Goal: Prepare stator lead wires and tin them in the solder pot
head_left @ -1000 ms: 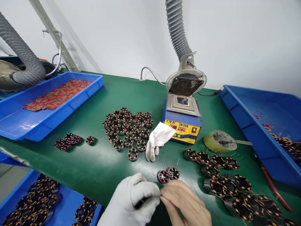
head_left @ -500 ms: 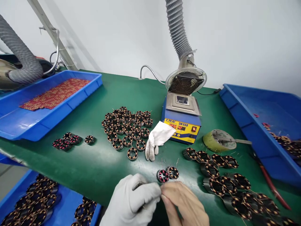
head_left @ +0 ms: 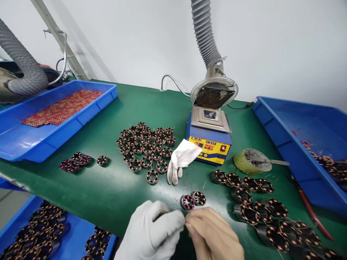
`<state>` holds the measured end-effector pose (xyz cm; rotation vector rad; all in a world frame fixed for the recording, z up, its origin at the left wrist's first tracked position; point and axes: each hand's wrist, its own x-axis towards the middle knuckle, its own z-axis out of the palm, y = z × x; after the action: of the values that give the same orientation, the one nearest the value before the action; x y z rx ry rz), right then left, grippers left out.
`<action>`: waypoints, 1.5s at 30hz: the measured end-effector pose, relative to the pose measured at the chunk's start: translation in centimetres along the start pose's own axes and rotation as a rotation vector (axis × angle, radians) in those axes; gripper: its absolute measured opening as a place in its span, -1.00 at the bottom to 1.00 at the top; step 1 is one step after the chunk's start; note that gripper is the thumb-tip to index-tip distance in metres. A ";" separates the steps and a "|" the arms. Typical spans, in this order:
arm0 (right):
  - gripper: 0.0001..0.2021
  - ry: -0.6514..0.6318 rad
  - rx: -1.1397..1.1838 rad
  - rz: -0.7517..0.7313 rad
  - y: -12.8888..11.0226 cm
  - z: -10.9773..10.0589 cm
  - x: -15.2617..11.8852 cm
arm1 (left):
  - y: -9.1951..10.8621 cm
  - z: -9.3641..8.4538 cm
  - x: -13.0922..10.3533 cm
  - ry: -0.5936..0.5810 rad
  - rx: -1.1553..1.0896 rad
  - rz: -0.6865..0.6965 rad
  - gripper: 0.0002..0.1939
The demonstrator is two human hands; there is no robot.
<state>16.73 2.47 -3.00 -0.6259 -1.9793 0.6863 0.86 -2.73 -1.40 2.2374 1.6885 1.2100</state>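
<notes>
At bottom centre, the gloved left hand [head_left: 153,233] grips a small dark part, bare right hand [head_left: 214,234] pinching at it; the blue box [head_left: 210,142] above reads "CM 558"

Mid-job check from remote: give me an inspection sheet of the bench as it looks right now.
Surface: green bench mat, wire scraps near the front.
Job's things: gloved left hand and bare right hand meet fingertip to fingertip over a small part, mostly hidden; two wound stators just beyond.
Clutter: stator cluster, spare white glove, taped stators, tape roll, red-handled tool.
Grippers: both hands pinched closed.
Cables: grey lead behind the solder pot.
Surroundings: fume hose, blue trays, white wall.
</notes>
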 end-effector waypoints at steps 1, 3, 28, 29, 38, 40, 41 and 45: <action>-0.83 -0.052 0.076 0.119 -0.1 0.2 -0.2 | 0.0 0.0 0.0 0.032 0.077 0.043 -0.80; -0.66 -0.161 0.375 0.434 -0.2 0.4 -0.5 | -0.1 0.0 0.1 0.073 0.175 0.099 -0.76; -0.84 -0.011 -0.053 -0.065 -0.1 -0.3 0.7 | -0.2 0.0 -0.3 -0.071 -0.050 -0.022 -0.83; -0.82 -0.045 -0.022 0.038 -0.2 -0.1 0.5 | -0.3 0.0 -0.4 -0.055 0.074 0.044 -0.82; -0.83 -0.005 0.269 0.178 -0.1 -0.2 0.4 | -0.2 0.0 -0.5 -0.024 -0.262 -0.115 -0.88; -0.86 0.045 0.055 -0.043 0.0 -0.3 0.5 | -0.1 0.1 -0.5 -0.030 -0.284 -0.135 -0.89; -0.82 0.051 -0.005 -0.106 0.0 -0.2 0.5 | -0.1 0.1 -0.5 -0.026 -0.230 -0.105 -0.89; -0.73 -0.080 0.250 0.261 -0.2 0.8 -0.4 | -0.2 0.0 -0.5 0.020 0.154 0.102 -0.88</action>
<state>16.17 1.85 -3.40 -0.7183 -1.8615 1.1147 0.69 -3.09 -1.82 2.4357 1.7505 1.1638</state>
